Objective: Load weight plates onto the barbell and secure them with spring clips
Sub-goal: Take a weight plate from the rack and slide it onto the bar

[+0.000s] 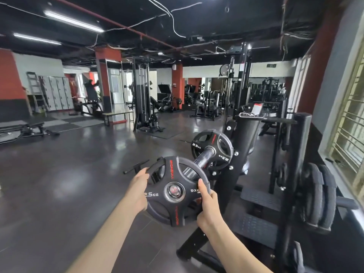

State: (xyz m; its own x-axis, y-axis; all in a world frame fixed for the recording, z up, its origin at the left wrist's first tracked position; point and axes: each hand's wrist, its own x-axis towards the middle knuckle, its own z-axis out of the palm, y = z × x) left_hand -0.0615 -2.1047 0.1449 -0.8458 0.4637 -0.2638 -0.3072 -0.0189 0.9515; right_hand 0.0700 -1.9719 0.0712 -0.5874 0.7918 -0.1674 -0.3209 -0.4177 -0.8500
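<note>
Black weight plate (pixel 175 191) with white "2.5 KG" numerals, red lettering, silver hub ring around a red centre. Second black plate (pixel 212 149), same white and red markings. Chrome-grey barbell sleeve (pixel 201 159). Black rack frame (pixel 246 134). Glossy dark grey floor (pixel 78 174). Red-orange pillars (pixel 177 85). Black ceiling (pixel 216 20), white strip lights (pixel 73 21).

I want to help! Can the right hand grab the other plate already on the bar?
Probably not right now: the right hand and left hand both grip the near plate, which sits in front of the far plate.
</note>
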